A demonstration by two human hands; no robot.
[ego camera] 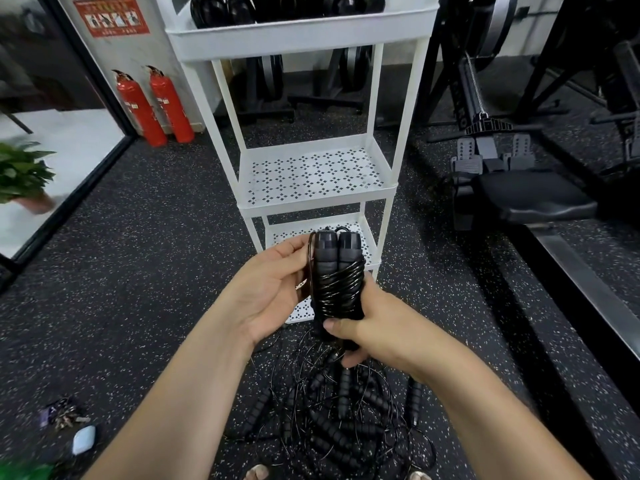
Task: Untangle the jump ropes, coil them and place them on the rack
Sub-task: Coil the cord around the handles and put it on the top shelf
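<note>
Black jump rope bundle, head view: cord wound round paired foam handles, long axis upright, just before the white three-tier metal rack. Right hand clasped its lower end; left hand pinched its cord loop.

Black speckled rubber floor carries tangled jump rope pile, key bunch, pale blue case, two red fire extinguishers, white three-tier rack; top tier holds black gear.
</note>
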